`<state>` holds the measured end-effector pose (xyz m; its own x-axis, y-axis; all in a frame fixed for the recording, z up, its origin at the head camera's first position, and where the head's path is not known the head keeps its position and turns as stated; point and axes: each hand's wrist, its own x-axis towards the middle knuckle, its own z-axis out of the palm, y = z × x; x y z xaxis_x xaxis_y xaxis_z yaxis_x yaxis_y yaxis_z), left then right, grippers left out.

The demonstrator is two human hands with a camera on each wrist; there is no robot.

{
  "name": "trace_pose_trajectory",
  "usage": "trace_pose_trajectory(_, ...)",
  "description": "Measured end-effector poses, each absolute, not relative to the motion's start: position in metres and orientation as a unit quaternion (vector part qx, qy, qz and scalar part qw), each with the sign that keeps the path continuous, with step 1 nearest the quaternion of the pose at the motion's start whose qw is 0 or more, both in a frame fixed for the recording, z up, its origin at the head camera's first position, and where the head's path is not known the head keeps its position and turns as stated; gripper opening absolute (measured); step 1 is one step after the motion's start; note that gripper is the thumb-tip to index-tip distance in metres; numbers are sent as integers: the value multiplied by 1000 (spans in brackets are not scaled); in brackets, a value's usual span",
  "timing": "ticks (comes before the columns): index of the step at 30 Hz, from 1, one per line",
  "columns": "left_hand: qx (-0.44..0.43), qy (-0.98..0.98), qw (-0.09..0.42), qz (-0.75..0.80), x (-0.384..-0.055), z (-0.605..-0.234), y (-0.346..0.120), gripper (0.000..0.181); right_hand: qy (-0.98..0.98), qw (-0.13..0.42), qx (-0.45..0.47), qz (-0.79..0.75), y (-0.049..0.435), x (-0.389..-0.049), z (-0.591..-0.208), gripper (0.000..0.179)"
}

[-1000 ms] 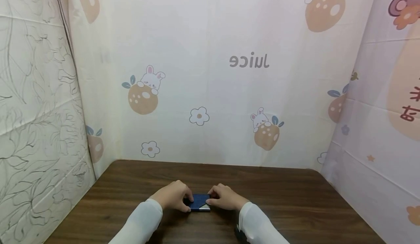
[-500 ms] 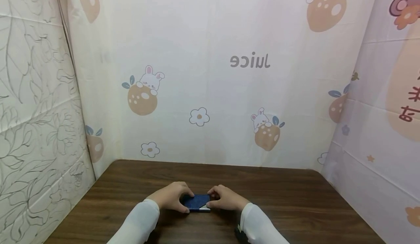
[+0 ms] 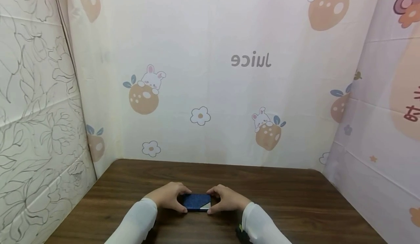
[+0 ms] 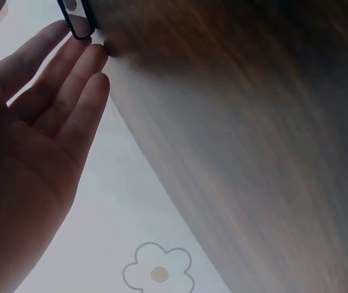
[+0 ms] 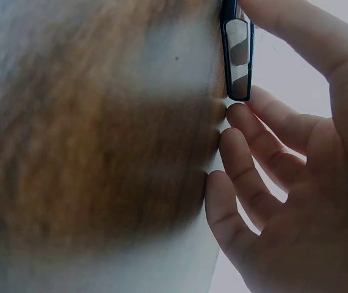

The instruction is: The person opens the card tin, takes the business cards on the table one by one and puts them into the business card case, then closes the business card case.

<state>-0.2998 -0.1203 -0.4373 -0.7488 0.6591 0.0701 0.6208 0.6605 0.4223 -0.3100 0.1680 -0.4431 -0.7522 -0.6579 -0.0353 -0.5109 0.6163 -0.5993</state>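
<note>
A flat, dark blue card case (image 3: 197,201) with a silver corner at its near right lies on the wooden table. My left hand (image 3: 168,196) holds its left end, thumb at the near corner and fingers at the far one. At the right end my right hand (image 3: 228,198) does likewise, with the thumb by the silver corner. In the left wrist view, fingertips touch the dark-rimmed, shiny end of the card case (image 4: 79,21). The right wrist view shows the other shiny end of the card case (image 5: 239,58) between thumb and index finger; the remaining fingertips rest on the table.
The brown wooden table (image 3: 279,196) reaches back to a pale curtain (image 3: 203,83) printed with rabbits, fruit and flowers. More printed cloth hangs at the left side (image 3: 39,101) and right side (image 3: 370,127).
My left hand has slid left, uncovering more of the card case's left end. The right thumb has moved off the top of the case to its near right corner.
</note>
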Motion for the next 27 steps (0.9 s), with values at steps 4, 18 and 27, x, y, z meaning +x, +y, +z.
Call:
trace_pose_trajectory(4,348,911,49,216,-300,-438,-120,59,894,125,-318,-290,167,-310,-445,61)
trace_pose_trajectory(18,339,911,50,230,-303,-441,-118,57,898,120,-314,-284,166,-310,-447,56)
trace_pose_trajectory(27,333,912,52,232,-304,-442,-108,56,898,121,-313,-285,176,-307,-444,57)
